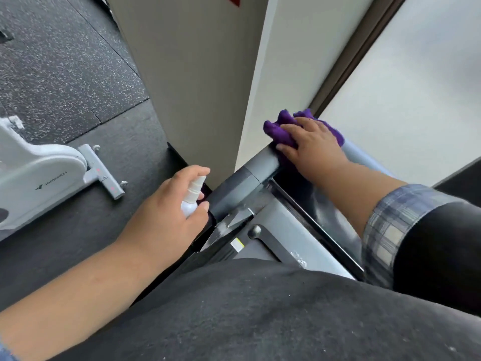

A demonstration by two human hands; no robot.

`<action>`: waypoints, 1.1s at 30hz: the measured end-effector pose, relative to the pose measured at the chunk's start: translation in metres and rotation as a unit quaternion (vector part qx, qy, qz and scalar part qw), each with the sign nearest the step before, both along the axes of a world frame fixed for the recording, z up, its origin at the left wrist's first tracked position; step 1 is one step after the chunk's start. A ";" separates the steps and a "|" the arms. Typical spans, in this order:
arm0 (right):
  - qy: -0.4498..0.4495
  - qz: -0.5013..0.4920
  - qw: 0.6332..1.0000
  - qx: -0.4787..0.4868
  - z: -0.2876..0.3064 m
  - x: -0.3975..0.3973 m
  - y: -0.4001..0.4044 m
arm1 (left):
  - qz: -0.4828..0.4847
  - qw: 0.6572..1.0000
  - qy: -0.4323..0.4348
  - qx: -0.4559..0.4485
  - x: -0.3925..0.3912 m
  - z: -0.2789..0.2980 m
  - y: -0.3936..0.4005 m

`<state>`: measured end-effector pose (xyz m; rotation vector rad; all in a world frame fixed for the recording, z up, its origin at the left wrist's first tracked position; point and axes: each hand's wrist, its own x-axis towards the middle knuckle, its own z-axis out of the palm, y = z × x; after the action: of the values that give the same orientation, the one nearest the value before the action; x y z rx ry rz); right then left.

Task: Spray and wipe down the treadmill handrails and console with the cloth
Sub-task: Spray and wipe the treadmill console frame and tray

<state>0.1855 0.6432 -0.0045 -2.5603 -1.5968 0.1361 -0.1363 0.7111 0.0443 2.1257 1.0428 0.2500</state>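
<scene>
1. Head view: we see a dark speckled rubber floor [65, 61] at left, a pale wall column [197, 82] at centre and a frosted window [406, 82] at right.
2. White exercise machine [39, 175] sits on the floor at far left, well apart from the hands.
3. Treadmill [283, 238] frame is below us, with its grey handrail [244, 181] running diagonally from lower left to upper right.
4. Right hand [312, 147], plaid cuff [393, 225] pushed up the forearm, lies flat with fingers spread, pressing the purple cloth [283, 128] onto the upper end of the handrail.
5. Left hand [169, 207] is curled tight around a small white spray bottle [194, 195], just beside the handrail's lower end, index finger on top of the nozzle.
</scene>
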 end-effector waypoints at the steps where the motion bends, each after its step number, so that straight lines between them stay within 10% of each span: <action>1: -0.006 -0.036 0.999 -0.008 0.003 0.017 -0.001 | -0.004 1.000 -0.002 -0.002 0.001 0.001 0.000; 5: -0.016 -0.095 0.995 -0.009 0.000 0.011 0.009 | -0.018 1.000 0.008 -0.001 0.010 0.004 -0.001; 14: 0.020 0.148 0.988 0.021 -0.021 -0.075 -0.002 | -0.102 0.994 -0.046 0.014 0.062 0.007 -0.003; 23: -0.009 -0.216 0.975 -0.054 0.008 0.052 -0.035 | -0.135 0.990 -0.031 0.001 0.079 0.004 -0.006; 33: -0.092 -0.242 0.963 -0.069 -0.012 0.021 -0.117 | -0.150 0.988 -0.047 0.003 0.091 0.004 -0.001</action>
<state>0.2070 0.5266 -0.0161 -3.0633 -0.9840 -0.0404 -0.0450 0.7100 0.0486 2.2187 0.6577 0.2057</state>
